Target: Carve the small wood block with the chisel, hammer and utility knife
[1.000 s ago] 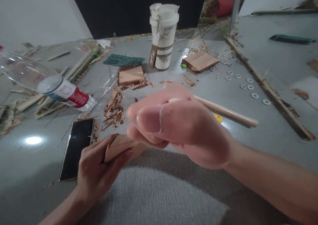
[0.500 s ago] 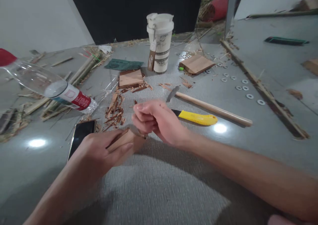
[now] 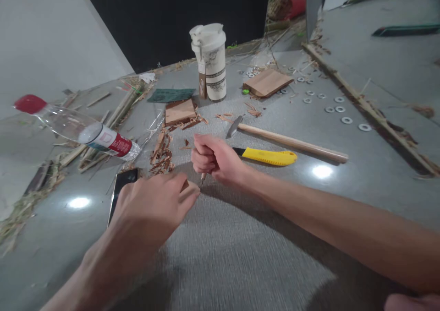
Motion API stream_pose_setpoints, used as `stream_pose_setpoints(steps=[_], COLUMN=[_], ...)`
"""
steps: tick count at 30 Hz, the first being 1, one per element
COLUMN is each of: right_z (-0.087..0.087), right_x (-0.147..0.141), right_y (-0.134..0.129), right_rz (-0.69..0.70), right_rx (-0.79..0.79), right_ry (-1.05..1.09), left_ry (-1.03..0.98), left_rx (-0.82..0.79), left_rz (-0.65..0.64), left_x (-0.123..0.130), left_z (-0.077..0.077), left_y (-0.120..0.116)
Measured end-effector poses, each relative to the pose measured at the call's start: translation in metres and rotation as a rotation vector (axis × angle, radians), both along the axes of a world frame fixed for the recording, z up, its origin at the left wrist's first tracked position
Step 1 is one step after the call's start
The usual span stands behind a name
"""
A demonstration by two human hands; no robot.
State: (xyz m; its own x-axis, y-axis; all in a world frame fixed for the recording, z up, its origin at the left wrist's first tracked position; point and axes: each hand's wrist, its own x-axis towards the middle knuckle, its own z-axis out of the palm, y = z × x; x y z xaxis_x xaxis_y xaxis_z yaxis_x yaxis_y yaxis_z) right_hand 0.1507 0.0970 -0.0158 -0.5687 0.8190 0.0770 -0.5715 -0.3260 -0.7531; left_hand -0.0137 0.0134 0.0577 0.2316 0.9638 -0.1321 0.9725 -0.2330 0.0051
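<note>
My left hand is wrapped over a small wooden block, slightly blurred; only the block's right end shows past the fingers. Close by on the right, my right hand is closed in a fist. Below that fist pokes a thin pointed tool, its tip aimed down; the rest is hidden in the fingers, so its kind is unclear. The block and the tip look apart. Just beyond the right hand lie a yellow-handled utility knife and a hammer with a wooden handle.
Wood shavings and a wooden piece lie ahead, near green sandpaper. A white cup stands behind. A plastic bottle and a phone are left. Another wooden board and several metal washers lie right.
My left hand has turned palm-down over the block and covers more of it. The block has drawn away from my right fist, exposing the pointed tip. The view has shifted slightly.
</note>
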Motion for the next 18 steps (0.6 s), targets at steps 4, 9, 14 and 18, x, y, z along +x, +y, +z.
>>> stream_pose_setpoints(steps=[4, 9, 14, 18], right_z=[0.004, -0.003, -0.012, -0.015], right_x=[0.018, 0.043, 0.059, 0.067], right_y=[-0.007, -0.023, -0.034, -0.033], right_rz=[-0.116, -0.277, -0.333, -0.260], right_rx=[0.010, 0.257, 0.482, 0.466], right_ry=[-0.049, -0.356, -0.559, -0.546], left_ry=[0.242, 0.147, 0.063, -0.077], left_rx=[-0.063, -0.024, -0.013, -0.123], left_rz=[-0.004, -0.065, -0.165, -0.184], left_x=[0.020, 0.023, 0.014, 0.001], left_z=[0.002, -0.008, -0.016, -0.013], left_y=[0.010, 0.013, 0.008, -0.001])
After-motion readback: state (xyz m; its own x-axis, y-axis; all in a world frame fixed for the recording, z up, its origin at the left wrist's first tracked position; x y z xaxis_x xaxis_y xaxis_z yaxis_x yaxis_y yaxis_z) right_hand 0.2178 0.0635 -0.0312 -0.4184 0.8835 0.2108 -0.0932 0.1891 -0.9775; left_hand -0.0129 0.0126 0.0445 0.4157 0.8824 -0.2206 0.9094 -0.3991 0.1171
